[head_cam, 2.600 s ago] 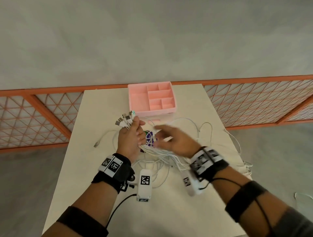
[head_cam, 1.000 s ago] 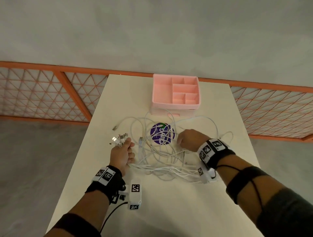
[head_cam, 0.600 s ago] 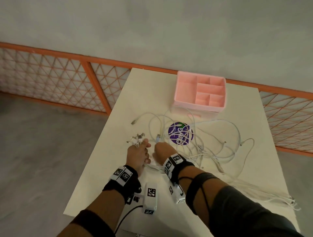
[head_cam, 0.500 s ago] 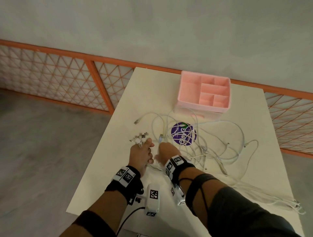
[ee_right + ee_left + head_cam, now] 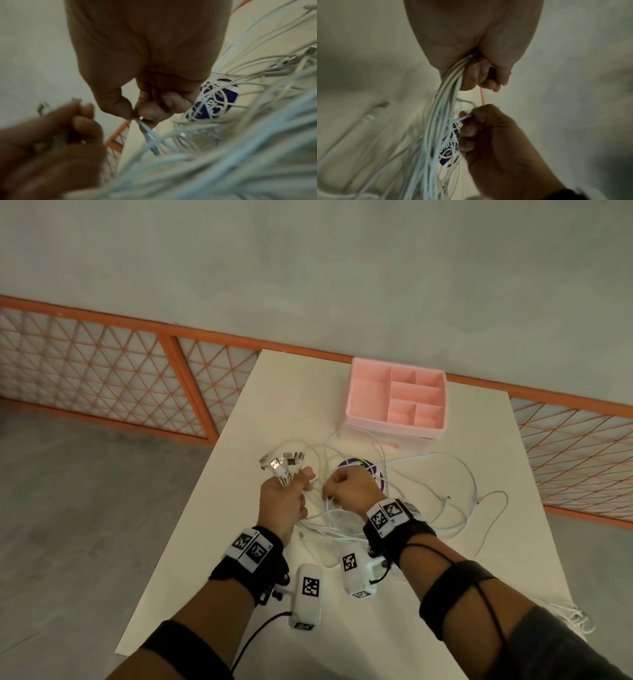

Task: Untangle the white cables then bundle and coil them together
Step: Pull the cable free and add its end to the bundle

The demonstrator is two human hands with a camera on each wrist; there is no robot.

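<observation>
Several white cables (image 5: 442,487) lie looped and tangled across the cream table (image 5: 445,594). My left hand (image 5: 284,498) grips a bunch of them in its fist, with their metal USB plugs (image 5: 282,463) fanning out above it. In the left wrist view the cable bundle (image 5: 440,108) runs out under my left hand (image 5: 479,70). My right hand (image 5: 349,487) is just right of it and pinches one cable between thumb and finger. The right wrist view shows that pinched cable (image 5: 147,131) under my right hand (image 5: 137,113). The pinched cable's plug is hidden.
A pink compartment organiser (image 5: 397,402) stands at the table's far side. A round purple sticker (image 5: 359,465) lies under the cables beside my right hand. Orange lattice railing (image 5: 102,378) runs behind the table. More cable ends hang off the near right edge (image 5: 575,616).
My right hand came over from the cable pile on the right to beside the left hand and now pinches one cable. Both hands have lifted slightly; the left keeps its grip on the plug bunch.
</observation>
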